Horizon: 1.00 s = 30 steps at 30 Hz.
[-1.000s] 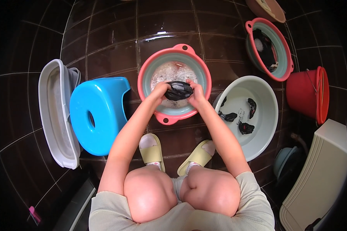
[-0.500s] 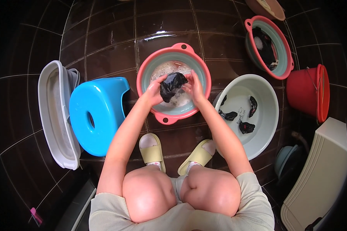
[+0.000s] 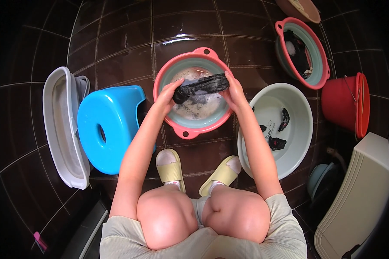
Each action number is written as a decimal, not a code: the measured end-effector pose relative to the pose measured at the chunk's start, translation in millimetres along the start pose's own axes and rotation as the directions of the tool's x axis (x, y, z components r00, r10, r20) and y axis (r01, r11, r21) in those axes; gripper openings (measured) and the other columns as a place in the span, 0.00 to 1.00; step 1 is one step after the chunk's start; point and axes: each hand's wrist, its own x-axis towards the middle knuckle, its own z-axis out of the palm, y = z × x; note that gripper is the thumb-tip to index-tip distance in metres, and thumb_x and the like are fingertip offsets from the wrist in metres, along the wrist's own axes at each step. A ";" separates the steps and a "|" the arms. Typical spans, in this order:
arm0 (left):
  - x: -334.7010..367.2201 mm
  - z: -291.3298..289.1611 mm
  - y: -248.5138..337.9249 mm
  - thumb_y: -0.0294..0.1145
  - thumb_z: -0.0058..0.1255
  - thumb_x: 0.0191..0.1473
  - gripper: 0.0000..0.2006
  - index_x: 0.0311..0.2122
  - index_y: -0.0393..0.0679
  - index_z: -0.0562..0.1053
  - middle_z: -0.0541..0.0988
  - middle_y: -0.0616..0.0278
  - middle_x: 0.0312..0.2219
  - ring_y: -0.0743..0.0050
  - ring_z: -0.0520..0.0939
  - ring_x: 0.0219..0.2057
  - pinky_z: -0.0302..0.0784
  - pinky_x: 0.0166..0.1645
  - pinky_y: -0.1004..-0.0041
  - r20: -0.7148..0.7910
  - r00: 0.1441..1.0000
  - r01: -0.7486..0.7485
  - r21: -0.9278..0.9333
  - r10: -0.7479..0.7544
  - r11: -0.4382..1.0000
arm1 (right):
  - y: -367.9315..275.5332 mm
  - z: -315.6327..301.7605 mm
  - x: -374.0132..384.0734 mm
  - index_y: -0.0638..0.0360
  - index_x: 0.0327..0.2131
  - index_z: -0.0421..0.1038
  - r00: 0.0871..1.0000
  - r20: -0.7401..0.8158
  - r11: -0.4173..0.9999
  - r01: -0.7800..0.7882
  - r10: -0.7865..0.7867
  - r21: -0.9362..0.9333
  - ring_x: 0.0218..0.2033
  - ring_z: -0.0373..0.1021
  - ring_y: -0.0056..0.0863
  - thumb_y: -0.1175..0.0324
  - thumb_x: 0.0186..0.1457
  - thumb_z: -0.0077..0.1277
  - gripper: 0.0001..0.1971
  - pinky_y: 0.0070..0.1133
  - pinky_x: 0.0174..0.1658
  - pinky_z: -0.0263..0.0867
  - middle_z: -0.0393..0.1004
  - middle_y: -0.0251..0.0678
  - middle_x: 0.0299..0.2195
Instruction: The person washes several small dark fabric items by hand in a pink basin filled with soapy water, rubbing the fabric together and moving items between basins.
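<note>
The left hand [image 3: 168, 96] and right hand [image 3: 234, 92] grip opposite ends of the black cloth [image 3: 203, 85] above the sudsy pink-rimmed basin [image 3: 194, 131]; this looks like hand-washing; the next move probably calls for firm, even holding.

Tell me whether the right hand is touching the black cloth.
Touching. The head view shows the right hand gripping one end of the black cloth, with no gap between; the left hand holds the other end.
</note>
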 end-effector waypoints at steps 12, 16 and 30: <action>-8.8 -13.0 11.5 0.27 0.43 0.48 0.19 0.48 0.41 0.60 0.70 0.55 0.43 0.63 0.70 0.46 0.64 0.49 0.56 0.253 0.962 0.017 -0.436 0.105 0.900 | -18.6 -15.1 -5.9 0.54 0.39 0.67 0.984 0.177 0.905 0.096 -0.024 -0.415 0.37 0.66 0.22 0.68 0.42 0.53 0.16 0.22 0.39 0.62 0.66 0.31 0.37; -15.8 -13.3 14.6 0.24 0.47 0.45 0.21 0.48 0.45 0.61 0.68 0.60 0.43 0.68 0.71 0.44 0.66 0.47 0.64 0.261 0.941 -0.127 -0.314 0.214 0.941 | -21.4 -4.7 -8.8 0.60 0.28 0.72 0.948 0.245 0.319 0.300 -0.201 -0.899 0.34 0.67 0.21 0.70 0.39 0.56 0.09 0.20 0.39 0.62 0.73 0.32 0.29; 9.7 -11.1 -12.5 0.22 0.43 0.49 0.09 0.38 0.37 0.69 0.73 0.63 0.37 0.79 0.70 0.42 0.63 0.46 0.80 0.085 0.780 -0.515 0.649 0.620 0.560 | 10.8 -17.3 8.8 0.61 0.29 0.63 0.881 0.192 0.659 0.454 -0.432 -0.600 0.32 0.58 0.15 0.69 0.50 0.45 0.06 0.15 0.38 0.55 0.62 0.25 0.27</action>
